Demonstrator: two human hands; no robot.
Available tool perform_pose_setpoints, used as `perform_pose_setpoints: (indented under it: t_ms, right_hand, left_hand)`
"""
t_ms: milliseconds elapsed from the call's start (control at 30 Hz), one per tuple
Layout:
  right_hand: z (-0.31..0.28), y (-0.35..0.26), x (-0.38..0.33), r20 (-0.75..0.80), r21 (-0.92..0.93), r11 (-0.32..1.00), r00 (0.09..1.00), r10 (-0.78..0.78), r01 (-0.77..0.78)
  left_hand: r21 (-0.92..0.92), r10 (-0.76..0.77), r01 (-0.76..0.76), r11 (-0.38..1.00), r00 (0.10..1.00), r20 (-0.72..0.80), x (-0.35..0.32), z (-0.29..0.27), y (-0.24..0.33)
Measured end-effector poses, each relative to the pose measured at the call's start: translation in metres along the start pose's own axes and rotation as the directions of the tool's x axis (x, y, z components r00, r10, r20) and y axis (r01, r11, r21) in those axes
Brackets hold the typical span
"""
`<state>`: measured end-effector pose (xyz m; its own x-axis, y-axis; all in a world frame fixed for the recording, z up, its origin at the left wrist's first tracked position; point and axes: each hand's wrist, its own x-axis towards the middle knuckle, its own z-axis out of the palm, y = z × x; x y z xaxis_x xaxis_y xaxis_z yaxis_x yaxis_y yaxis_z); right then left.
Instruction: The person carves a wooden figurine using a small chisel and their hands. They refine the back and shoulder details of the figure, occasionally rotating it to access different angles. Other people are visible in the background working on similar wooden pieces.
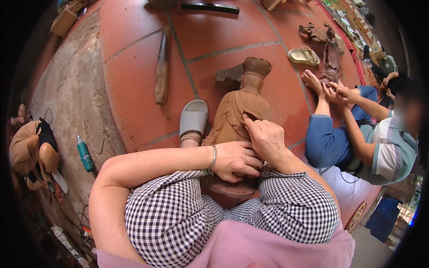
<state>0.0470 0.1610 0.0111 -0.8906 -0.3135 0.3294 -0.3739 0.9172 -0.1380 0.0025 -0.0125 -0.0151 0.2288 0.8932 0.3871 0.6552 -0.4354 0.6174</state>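
A carved wooden statue with a tall headdress and draped robe lies between my legs, its head pointing away from me. My left hand, with a bangle and a ring, is closed over the statue's lower part near its rounded base. My right hand presses its fingertips to the robe on the statue's right side. A small thin brown piece, perhaps folded sandpaper, shows at those fingertips; the fingers hide most of it.
A wooden mallet-like stick lies on the red tiles, and a dark block sits by the statue's head. A green power tool rests at left. At right, a person works on another carving, near a beige clog.
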Motion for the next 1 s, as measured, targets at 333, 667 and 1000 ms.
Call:
perform_pose_setpoints:
  t_ms: [333, 667, 1000]
  right_hand:
    - [0.009, 0.003, 0.021, -0.029, 0.002, 0.997, 0.997, 0.078, -0.078]
    - [-0.034, 0.044, -0.035, 0.105, 0.661, 0.484, 0.708, 0.698, -0.574]
    - [-0.014, 0.021, -0.022, -0.161, 0.394, 0.907, 0.961, 0.227, -0.148]
  left_hand:
    - [0.011, 0.022, -0.021, 1.0, 1.0, -0.019, 0.002, -0.001, -0.003]
    - [-0.01, 0.043, -0.043, 0.999, 0.998, -0.042, 0.003, -0.001, -0.003]
    - [-0.014, 0.026, -0.026, 1.0, 1.0, 0.001, 0.006, -0.003, -0.002]
